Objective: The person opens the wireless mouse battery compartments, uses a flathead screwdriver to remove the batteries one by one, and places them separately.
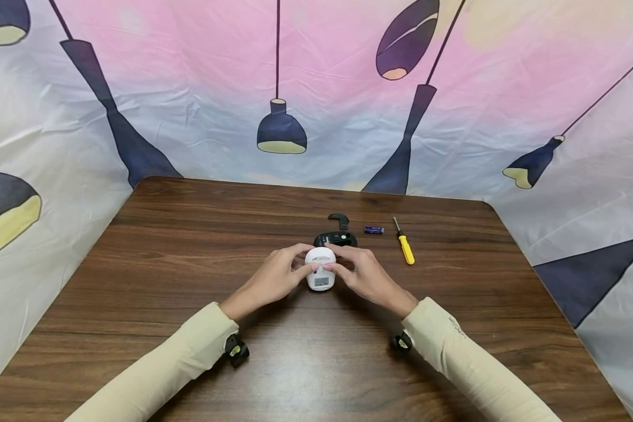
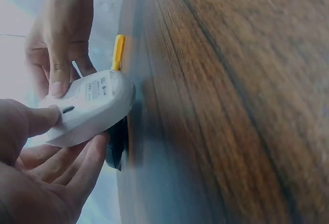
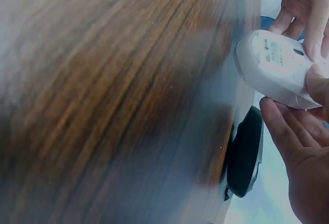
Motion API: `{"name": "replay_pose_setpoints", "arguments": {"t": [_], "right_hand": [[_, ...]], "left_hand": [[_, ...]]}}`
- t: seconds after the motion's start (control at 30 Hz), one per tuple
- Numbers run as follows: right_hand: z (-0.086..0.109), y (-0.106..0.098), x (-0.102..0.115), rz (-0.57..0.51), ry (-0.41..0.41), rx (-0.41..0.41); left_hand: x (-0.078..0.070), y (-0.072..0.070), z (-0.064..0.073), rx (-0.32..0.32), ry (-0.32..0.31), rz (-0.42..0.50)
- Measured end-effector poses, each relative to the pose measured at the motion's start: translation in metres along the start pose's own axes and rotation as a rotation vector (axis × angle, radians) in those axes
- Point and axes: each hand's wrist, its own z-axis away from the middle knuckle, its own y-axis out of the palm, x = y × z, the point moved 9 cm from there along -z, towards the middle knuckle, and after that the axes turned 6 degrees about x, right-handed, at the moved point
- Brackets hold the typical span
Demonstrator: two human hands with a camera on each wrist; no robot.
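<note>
A white computer mouse (image 1: pixel 320 283) is held underside up above the table, its printed label facing the head camera. My left hand (image 1: pixel 275 273) grips its left side, thumb on the underside and fingers beneath. From the other side my right hand (image 1: pixel 370 275) grips it the same way, and both thumbs press close together on the bottom face. A small dark slot shows near the thumbs in the left wrist view. Just behind the white mouse (image 2: pixel 91 106) lies a black mouse (image 1: pixel 336 238), also underside up, partly hidden by the hands in the head view.
Beyond the black mouse lies a curved black cover (image 1: pixel 340 219). To its right are a blue battery (image 1: pixel 374 230) and a screwdriver (image 1: pixel 405 247) with a yellow handle. The brown wooden table (image 1: pixel 190 234) ends at a printed cloth backdrop (image 1: pixel 206 105).
</note>
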Motion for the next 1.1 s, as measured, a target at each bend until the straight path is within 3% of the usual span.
{"name": "replay_pose_setpoints", "arguments": {"t": [0.37,0.77,1.1], "right_hand": [[-0.002,0.004,-0.005,-0.040,0.098,-0.003],[-0.003,0.005,-0.002,-0.118,0.064,-0.027],[-0.005,0.008,-0.002,-0.121,0.085,0.001]], "left_hand": [[0.004,0.003,-0.002,0.004,-0.041,0.026],[0.011,0.003,-0.005,-0.001,-0.103,0.098],[0.012,0.002,-0.006,-0.038,-0.110,0.051]]}}
